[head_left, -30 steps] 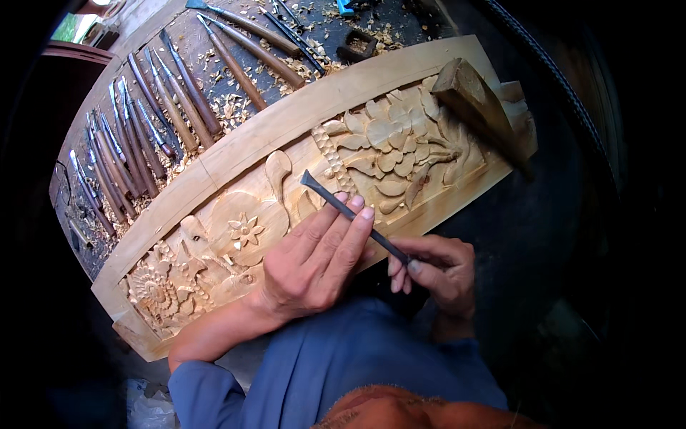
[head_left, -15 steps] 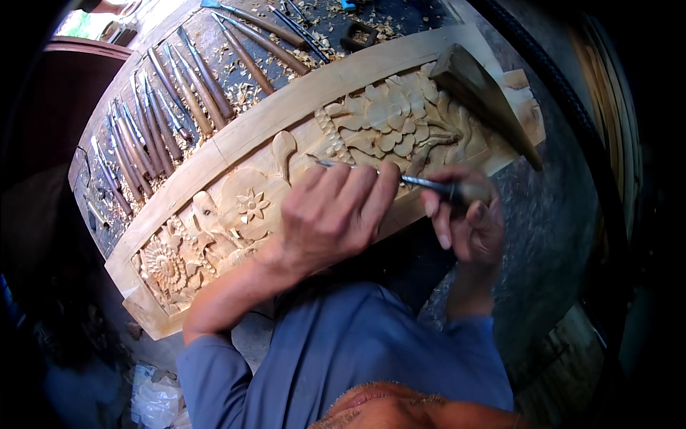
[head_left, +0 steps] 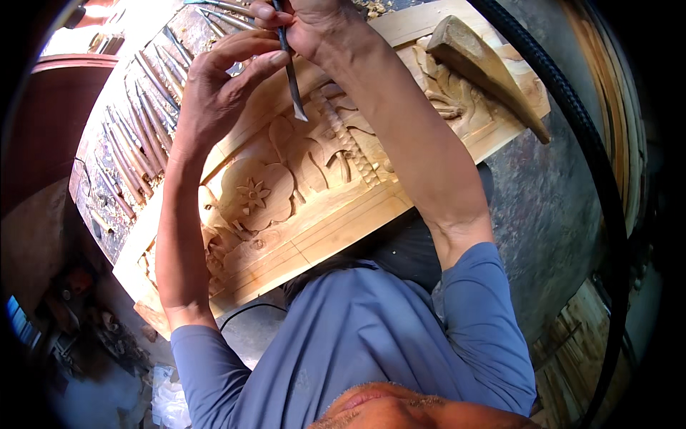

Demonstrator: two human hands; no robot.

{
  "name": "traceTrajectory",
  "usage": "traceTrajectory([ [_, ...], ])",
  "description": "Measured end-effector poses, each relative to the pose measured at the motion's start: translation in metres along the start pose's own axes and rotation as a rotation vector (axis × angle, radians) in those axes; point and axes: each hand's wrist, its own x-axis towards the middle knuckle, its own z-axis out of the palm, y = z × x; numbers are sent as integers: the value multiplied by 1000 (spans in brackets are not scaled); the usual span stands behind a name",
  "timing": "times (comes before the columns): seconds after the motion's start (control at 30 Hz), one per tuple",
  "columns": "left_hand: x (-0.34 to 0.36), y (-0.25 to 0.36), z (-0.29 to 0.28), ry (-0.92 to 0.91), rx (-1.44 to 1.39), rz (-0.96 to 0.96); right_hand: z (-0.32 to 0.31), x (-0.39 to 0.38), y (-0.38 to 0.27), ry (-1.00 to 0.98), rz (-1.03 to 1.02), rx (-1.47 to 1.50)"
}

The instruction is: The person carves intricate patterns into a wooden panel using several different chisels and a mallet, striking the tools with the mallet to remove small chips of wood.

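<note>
Over the far edge of the carved wooden panel [head_left: 325, 232], my right hand [head_left: 307, 25] grips a carving chisel [head_left: 294, 89]. Its dark, slim shaft points down toward me and ends in a flared, pale tip above the carving. The chisel's upper end runs out of the picture. Beside it, my left hand [head_left: 221, 82] is bent, thumb and fingertips converging on the shaft. Beneath my arms the panel shows a flower with a pointed-petal centre [head_left: 251, 196], leaves and a beaded band [head_left: 350, 146]. My right forearm covers part of the carving.
A wooden mallet [head_left: 486, 71] lies across the panel's right end. Several chisels [head_left: 146, 132] are lined up among shavings on the worktable at the left. A thick black cable [head_left: 572, 107] curves down the right side. A pale plastic bag [head_left: 169, 400] sits at lower left.
Both hands have risen from the panel toward its far edge and left. The chisel has swung from lying nearly level to upright, its tip toward me. The panel's near border is now uncovered.
</note>
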Motion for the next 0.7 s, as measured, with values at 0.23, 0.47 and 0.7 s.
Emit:
traceTrajectory([
  [0.23,-11,-16,1,-115,-482,-316,3,-1,19,51,-46,-121],
  [0.47,-9,-22,-5,-129,-473,-450,2,-16,20,78,-86,-184],
  [0.7,-8,-33,-7,-115,-503,-413,-3,-30,21,106,-118,-221],
])
